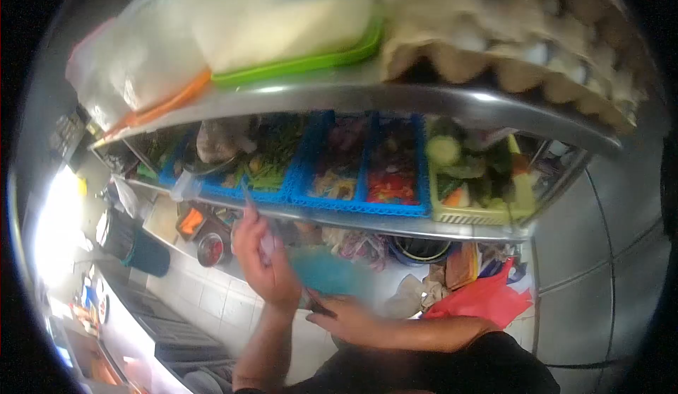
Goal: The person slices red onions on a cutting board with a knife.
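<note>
My left hand (265,263) is raised in front of the shelf, its fingers curled round a pale, pinkish-white thing (268,247) too blurred to name. Lower and to the right, my right hand (346,320) is closed, with something dark (321,310) showing at its fingers; its kind is unclear. Just beyond the right hand is a smeared teal shape (328,272). Nearest to my left hand on the shelf is a blue basket (265,195) of green vegetables.
Another blue basket (332,202) and a yellow crate (480,215) of vegetables share the shelf. Above, egg trays (480,66) and a green-rimmed container (296,66) stand on a metal shelf (339,97). Below are a red bag (487,299) and a bin (148,253).
</note>
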